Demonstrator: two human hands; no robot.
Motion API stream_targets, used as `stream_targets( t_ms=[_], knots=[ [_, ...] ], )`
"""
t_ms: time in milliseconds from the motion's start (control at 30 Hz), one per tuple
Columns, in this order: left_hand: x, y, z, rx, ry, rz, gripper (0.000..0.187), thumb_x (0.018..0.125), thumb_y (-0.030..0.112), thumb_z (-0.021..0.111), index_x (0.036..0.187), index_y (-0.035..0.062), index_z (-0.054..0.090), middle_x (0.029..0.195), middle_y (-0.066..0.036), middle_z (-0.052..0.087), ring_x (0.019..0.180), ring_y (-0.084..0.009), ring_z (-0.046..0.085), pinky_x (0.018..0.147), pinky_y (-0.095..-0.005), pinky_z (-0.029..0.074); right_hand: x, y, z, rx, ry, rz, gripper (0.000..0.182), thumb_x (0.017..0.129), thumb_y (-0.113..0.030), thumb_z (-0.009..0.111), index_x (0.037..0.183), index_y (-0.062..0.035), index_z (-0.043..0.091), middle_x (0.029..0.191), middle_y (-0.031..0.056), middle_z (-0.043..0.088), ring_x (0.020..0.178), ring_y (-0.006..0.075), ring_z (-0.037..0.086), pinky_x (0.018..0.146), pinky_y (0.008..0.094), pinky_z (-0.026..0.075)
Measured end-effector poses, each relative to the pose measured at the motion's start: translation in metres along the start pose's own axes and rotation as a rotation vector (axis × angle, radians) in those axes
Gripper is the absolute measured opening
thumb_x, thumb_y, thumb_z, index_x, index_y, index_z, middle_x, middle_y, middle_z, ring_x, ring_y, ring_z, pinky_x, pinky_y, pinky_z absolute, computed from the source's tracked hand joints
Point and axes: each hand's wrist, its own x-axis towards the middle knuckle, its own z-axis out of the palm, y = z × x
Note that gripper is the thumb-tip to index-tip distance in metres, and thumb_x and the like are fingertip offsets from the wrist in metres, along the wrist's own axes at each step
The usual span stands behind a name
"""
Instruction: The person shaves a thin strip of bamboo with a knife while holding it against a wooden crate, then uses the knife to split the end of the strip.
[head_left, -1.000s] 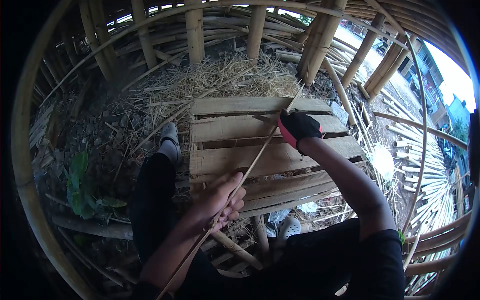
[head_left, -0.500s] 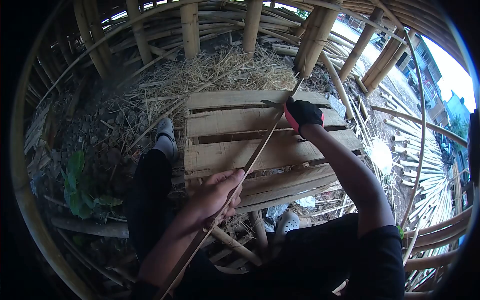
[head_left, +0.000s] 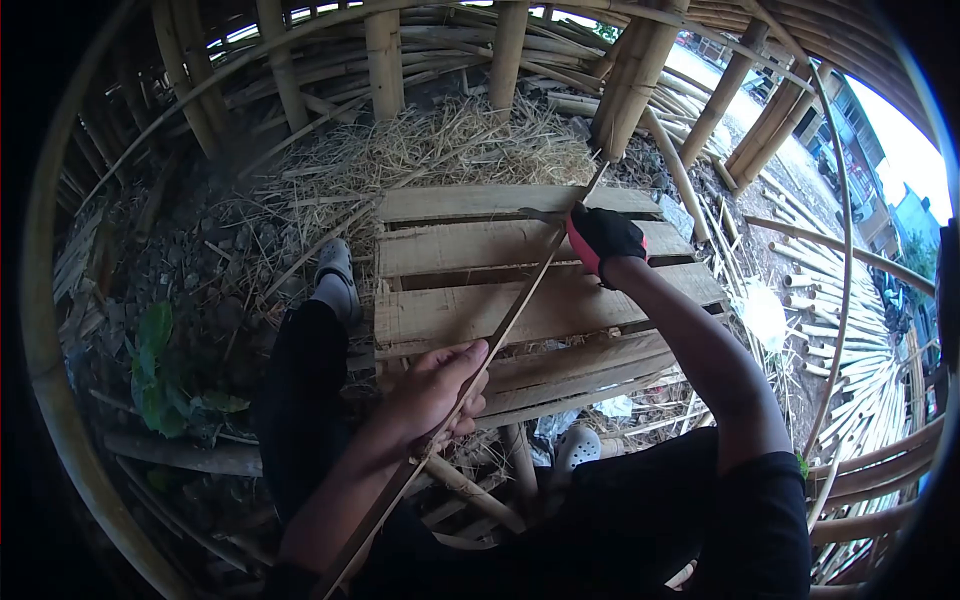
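Observation:
A long bamboo strip slants from beneath my left forearm up past the far edge of the slatted wooden bench. My bare left hand is closed around the strip, thumb lying along its upper side. In a black and red glove, my right hand is closed at the strip's far part, over the bench. A dark knife blade sticks out leftward from that fist and crosses the strip; the handle is hidden inside the glove.
Straw shavings lie heaped beyond the bench, below upright bamboo posts. Many cut bamboo poles are stacked to the right. A leafy plant grows at left, and my shoe rests beside the bench.
The knife blade shifts slightly and shows less plainly against the slats. Both hands keep their hold on almost the same spots, and the view drifts a little.

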Motion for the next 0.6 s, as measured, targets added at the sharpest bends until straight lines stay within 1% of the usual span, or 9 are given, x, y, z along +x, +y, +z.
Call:
stream_targets(
  t_ms=[100,133,200,233,300,333,400,500,600],
  knots=[
    [0.001,-0.002,0.000,-0.008,-0.019,-0.011,0.024,0.104,0.036,0.048,0.098,0.0129,0.053,0.062,0.003,0.042,0.045,-0.0043,0.036,0.038,-0.0190,0.032,-0.015,-0.011,-0.014,-0.026,-0.099,-0.068,0.064,0.100,-0.047,0.025,0.101,-0.0043,0.073,0.104,0.0191,0.071,0.102,0.0388,0.066,0.091,0.0481,0.049],
    [0.001,-0.002,0.001,-0.006,-0.024,-0.021,0.024,0.104,0.036,0.048,0.098,0.0129,0.053,0.062,0.003,0.042,0.045,-0.0043,0.036,0.038,-0.0190,0.032,-0.003,-0.001,-0.007,-0.032,-0.027,-0.089,0.065,0.100,-0.048,0.025,0.100,-0.0038,0.073,0.104,0.0198,0.071,0.101,0.0390,0.066,0.091,0.0483,0.048],
    [0.001,0.001,0.002,0.040,-0.005,-0.020,0.051,0.107,0.036,0.038,0.146,0.0030,0.037,0.062,0.002,0.038,0.042,-0.0029,0.031,0.035,-0.0181,0.030,0.018,0.014,0.013,-0.032,0.017,-0.078,0.064,0.100,-0.046,0.025,0.098,-0.0039,0.072,0.102,0.0197,0.071,0.100,0.0388,0.067,0.090,0.0482,0.049],
    [0.001,0.001,0.001,0.041,-0.003,-0.014,0.051,0.107,0.036,0.038,0.146,0.0030,0.037,0.062,0.002,0.038,0.042,-0.0029,0.031,0.035,-0.0181,0.030,0.004,0.002,0.003,-0.030,0.021,-0.082,0.064,0.100,-0.046,0.025,0.098,-0.0039,0.072,0.102,0.0197,0.071,0.100,0.0388,0.067,0.090,0.0482,0.049],
    [0.000,-0.003,-0.003,-0.039,-0.037,0.003,0.028,0.104,0.037,0.048,0.109,0.0107,0.056,0.063,0.002,0.042,0.043,-0.0044,0.034,0.036,-0.0198,0.032,-0.029,-0.016,-0.009,0.012,-0.043,-0.040,0.061,0.100,-0.044,0.025,0.098,-0.0041,0.072,0.101,0.0189,0.072,0.098,0.0385,0.067,0.088,0.0485,0.049],
    [0.001,-0.003,-0.004,-0.039,-0.036,0.005,0.028,0.104,0.037,0.048,0.109,0.0107,0.056,0.063,0.002,0.042,0.043,-0.0044,0.034,0.036,-0.0198,0.032,-0.024,-0.015,-0.009,0.012,-0.043,-0.042,0.061,0.100,-0.044,0.025,0.098,-0.0041,0.072,0.101,0.0189,0.072,0.098,0.0385,0.067,0.088,0.0485,0.049],
    [0.003,-0.005,-0.003,-0.029,-0.023,-0.001,0.036,0.105,0.038,0.047,0.126,0.0099,0.055,0.063,0.003,0.041,0.043,-0.0041,0.035,0.036,-0.0195,0.032,-0.010,-0.002,-0.009,-0.001,-0.050,-0.046,0.062,0.100,-0.045,0.025,0.099,-0.0040,0.072,0.103,0.0198,0.071,0.101,0.0386,0.066,0.091,0.0481,0.048],
    [0.001,-0.004,-0.002,-0.037,-0.063,-0.002,0.043,0.105,0.038,0.045,0.136,0.0092,0.050,0.063,0.003,0.039,0.044,-0.0038,0.034,0.038,-0.0186,0.033,-0.021,-0.004,-0.006,-0.026,-0.043,-0.086,0.063,0.100,-0.046,0.025,0.099,-0.0042,0.072,0.104,0.0199,0.071,0.100,0.0387,0.067,0.091,0.0485,0.048],
    [0.000,-0.003,0.000,-0.030,-0.021,0.007,0.043,0.106,0.036,0.043,0.136,0.0071,0.049,0.062,0.004,0.038,0.046,-0.0036,0.034,0.039,-0.0180,0.033,-0.034,-0.013,-0.009,0.004,-0.102,-0.082,0.061,0.101,-0.045,0.025,0.098,-0.0043,0.072,0.103,0.0194,0.071,0.098,0.0387,0.067,0.090,0.0487,0.049]
  ],
)
